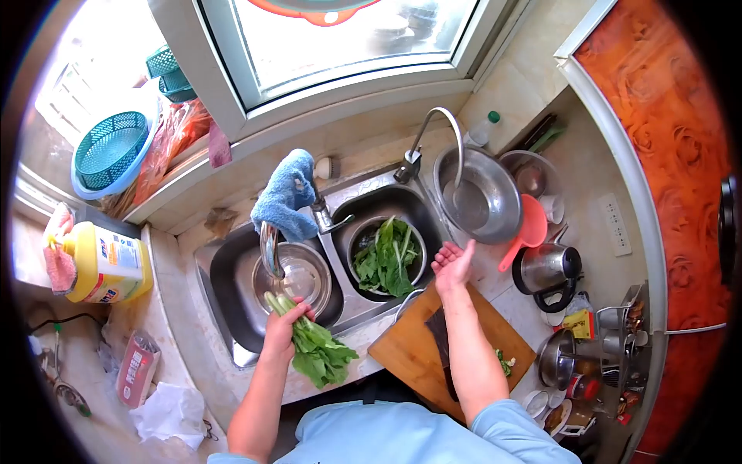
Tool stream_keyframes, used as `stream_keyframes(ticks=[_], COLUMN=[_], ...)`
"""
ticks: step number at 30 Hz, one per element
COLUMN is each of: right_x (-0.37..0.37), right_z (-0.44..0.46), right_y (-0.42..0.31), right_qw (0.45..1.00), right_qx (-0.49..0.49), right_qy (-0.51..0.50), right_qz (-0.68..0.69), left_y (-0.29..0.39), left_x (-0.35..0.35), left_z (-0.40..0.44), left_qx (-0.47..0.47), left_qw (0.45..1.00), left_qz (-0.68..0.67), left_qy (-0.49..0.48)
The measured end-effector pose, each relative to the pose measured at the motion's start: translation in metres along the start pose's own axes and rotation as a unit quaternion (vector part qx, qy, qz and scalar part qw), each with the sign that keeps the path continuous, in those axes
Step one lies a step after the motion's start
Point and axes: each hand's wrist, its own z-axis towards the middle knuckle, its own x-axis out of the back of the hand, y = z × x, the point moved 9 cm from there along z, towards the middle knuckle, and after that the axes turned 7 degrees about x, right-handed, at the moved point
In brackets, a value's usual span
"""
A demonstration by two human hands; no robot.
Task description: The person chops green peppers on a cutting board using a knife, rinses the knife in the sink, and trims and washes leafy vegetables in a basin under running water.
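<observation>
Over the front rim of the double sink point(338, 271), on its left half, a bunch of leafy greens point(323, 357) was held in the left hand point(283, 329). Its fingers were closed around the pale stalks, which pointed over the left basin, while the leaves hung towards the person's light blue shirt point(386, 437). Off the sink's right front corner the right hand point(454, 267) was turned palm up, its fingers apart and slightly curled, near the pot of loose leaves.

In the sink's left basin sat a metal bowl point(305, 278), below a faucet point(269, 251) draped with a blue towel point(286, 199). The sink's right basin held a steel pot point(421, 255) with loose leaves point(389, 259) in it. To the sink's right front lay a wooden cutting board point(402, 348), a dark knife point(437, 336) on it, partly hidden by the right forearm. Right of the sink stood a large steel bowl point(475, 203), a coral-coloured scoop point(530, 223) and a kettle point(543, 269). Left of the sink stood a yellow jug point(112, 263).
</observation>
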Motion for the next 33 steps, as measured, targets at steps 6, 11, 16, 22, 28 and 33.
stream_keyframes(ticks=[6, 11, 16, 22, 28, 33], right_x=[0.014, 0.015, 0.054, 0.038, -0.027, -0.028], right_z=[0.038, -0.013, -0.084, -0.159, -0.187, -0.173], right_y=[-0.060, -0.120, -0.134, -0.149, -0.127, -0.108], right_qw=[0.990, 0.961, 0.935, 0.827, 0.704, 0.774], right_qx=[0.123, 0.246, 0.341, 0.440, 0.505, 0.430], right_qy=[0.075, 0.122, 0.014, -0.102, -0.186, -0.174], right_qz=[0.009, -0.043, -0.097, -0.336, -0.463, -0.430], left_y=[-0.010, -0.005, -0.007, -0.012, 0.006, 0.041], left_x=[0.024, 0.023, 0.037, 0.055, 0.049, -0.032], left_z=[0.001, -0.007, -0.002, 0.003, -0.004, 0.005], left_qx=[-0.005, -0.025, -0.034, -0.033, -0.067, -0.260], left_qw=[0.999, 0.999, 0.999, 0.998, 0.976, 0.837], left_qz=[-0.032, -0.005, -0.007, -0.029, 0.190, 0.475], left_qy=[0.023, 0.027, 0.030, 0.042, 0.087, 0.077])
